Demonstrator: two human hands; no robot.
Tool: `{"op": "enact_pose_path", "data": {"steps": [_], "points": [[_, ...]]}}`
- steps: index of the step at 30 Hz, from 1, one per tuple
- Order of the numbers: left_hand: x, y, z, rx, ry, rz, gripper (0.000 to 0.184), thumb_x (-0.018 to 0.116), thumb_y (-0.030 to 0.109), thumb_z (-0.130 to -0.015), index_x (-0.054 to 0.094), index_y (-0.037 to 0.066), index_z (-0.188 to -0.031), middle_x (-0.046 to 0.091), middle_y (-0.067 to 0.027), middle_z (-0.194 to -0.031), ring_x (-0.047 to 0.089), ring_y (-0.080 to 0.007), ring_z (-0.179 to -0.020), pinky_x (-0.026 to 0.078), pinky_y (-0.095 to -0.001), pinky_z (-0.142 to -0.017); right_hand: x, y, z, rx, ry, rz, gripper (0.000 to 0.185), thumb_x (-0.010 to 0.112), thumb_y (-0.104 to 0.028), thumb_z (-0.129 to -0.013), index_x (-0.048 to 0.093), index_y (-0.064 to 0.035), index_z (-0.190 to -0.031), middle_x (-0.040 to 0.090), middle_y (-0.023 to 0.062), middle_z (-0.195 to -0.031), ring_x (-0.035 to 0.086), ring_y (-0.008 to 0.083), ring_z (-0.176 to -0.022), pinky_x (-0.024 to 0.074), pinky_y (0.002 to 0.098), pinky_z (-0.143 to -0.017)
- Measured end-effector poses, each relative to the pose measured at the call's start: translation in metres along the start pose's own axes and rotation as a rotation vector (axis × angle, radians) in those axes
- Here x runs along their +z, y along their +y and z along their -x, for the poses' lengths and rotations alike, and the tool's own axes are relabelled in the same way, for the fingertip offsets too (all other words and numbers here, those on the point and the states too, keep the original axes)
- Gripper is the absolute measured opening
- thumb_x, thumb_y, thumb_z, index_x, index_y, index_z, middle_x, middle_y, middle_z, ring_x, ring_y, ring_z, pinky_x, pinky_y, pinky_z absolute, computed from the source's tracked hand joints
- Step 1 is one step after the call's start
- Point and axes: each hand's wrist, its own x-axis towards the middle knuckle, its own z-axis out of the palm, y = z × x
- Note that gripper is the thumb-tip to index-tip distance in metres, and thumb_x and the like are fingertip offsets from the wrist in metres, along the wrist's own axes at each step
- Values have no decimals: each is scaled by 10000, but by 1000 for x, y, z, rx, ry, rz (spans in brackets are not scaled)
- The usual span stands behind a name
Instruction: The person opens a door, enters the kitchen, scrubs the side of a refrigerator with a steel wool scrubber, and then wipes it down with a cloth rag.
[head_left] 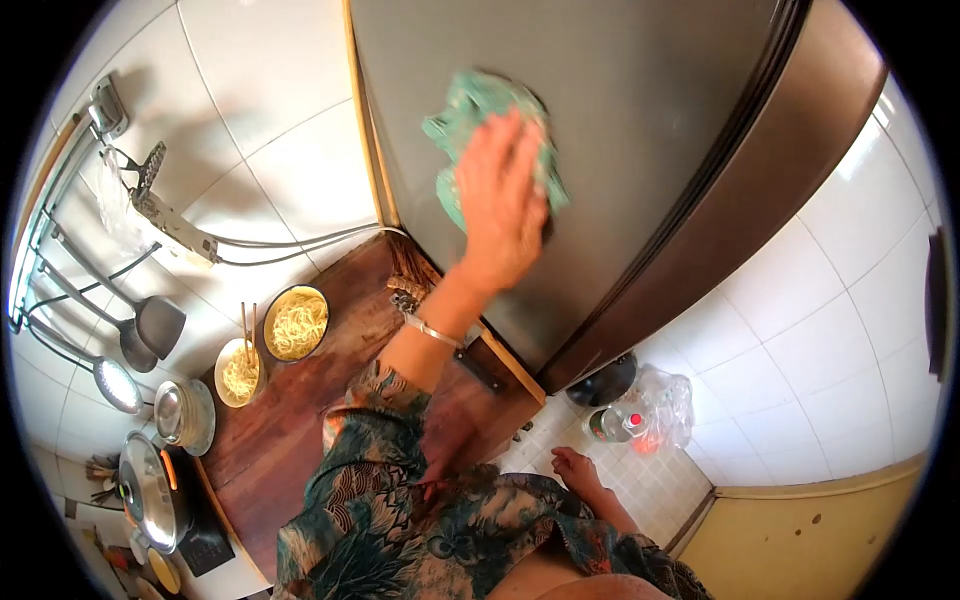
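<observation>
My left hand (500, 200) presses a green cloth (485, 100) flat against the grey side panel of a refrigerator (630, 130). Its fingers lie over the cloth and are slightly blurred. A bracelet (432, 330) circles that wrist. Low on the right, my right hand (577, 468) hangs beside my body above the tiled floor. Its fingers look loosely curled, and nothing shows in them.
On the wooden counter (330, 400) stand two bowls of noodles (298, 325) (240, 375), one with chopsticks, and stacked dishes (185, 418). A lidded pan (155, 490) is farther left. Utensils (160, 325) hang on the wall. A bottle (607, 425) and plastic bag (665, 405) lie near the floor.
</observation>
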Motion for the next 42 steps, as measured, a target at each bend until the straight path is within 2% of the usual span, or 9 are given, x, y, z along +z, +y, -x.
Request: {"op": "enact_pose_path", "data": {"steps": [4,8,10,14,22,25,32,37,42], "points": [[7,18,25,14,-73,81,529,530,88,-750,448,59,-1271,376,-154,-1326,305,-388,-1221,262,-501,-964,-4,-6,-3,-29,10,-2,279,554,-126,-821,553,-29,-1084,652,126,-839,647,234,-756,504,324,-689],[13,-11,-17,213,23,-15,462,420,338,-881,464,74,-1257,342,-118,-1365,266,-393,-1252,237,-523,-967,2,7,1,13,50,-8,280,560,-114,-815,556,-31,-1083,651,123,-836,644,228,-768,502,322,-703],[13,-24,-42,252,53,-121,567,255,419,-949,313,38,-1364,235,-179,-1433,186,-336,-1335,125,-453,-1076,5,14,5,51,51,-7,285,563,-103,-810,556,-32,-1085,650,122,-834,641,223,-774,502,321,-708],[13,-55,-63,167,142,-79,571,303,346,-931,256,-7,-1378,221,-229,-1423,187,-365,-1326,139,-430,-1079,11,11,10,114,26,-11,309,577,-69,-790,553,-34,-1096,651,116,-838,636,209,-775,502,312,-714],[34,-142,52,-509,220,80,547,296,313,-943,232,3,-1389,216,-195,-1436,187,-318,-1332,120,-393,-1086,20,26,28,255,32,-257,318,540,-5,-790,542,1,-1108,632,125,-864,616,184,-776,514,298,-706],[40,-172,120,-549,156,58,597,194,425,-952,220,31,-1399,166,-162,-1462,142,-310,-1353,109,-392,-1094,20,21,29,307,-17,-237,309,534,-7,-797,542,4,-1106,629,128,-865,613,182,-796,516,299,-707],[65,-227,238,-1494,290,408,573,191,350,-954,154,-6,-1402,111,-165,-1475,126,-283,-1360,102,-342,-1111,23,2,14,310,-17,-249,314,535,-4,-799,536,2,-1114,630,126,-878,613,186,-799,517,305,-710],[79,-235,287,-1452,301,370,585,226,358,-950,193,-31,-1386,156,-189,-1458,161,-298,-1347,137,-343,-1100,12,-4,21,313,22,-199,320,539,-5,-800,537,-6,-1120,633,128,-863,618,191,-784,515,307,-703],[82,-146,255,-1478,377,331,578,264,383,-942,241,8,-1381,282,-146,-1407,338,-282,-1251,284,-361,-1020,9,6,22,227,64,-178,279,557,-82,-815,556,-33,-1090,640,124,-811,627,218,-744,498,320,-677]]}}
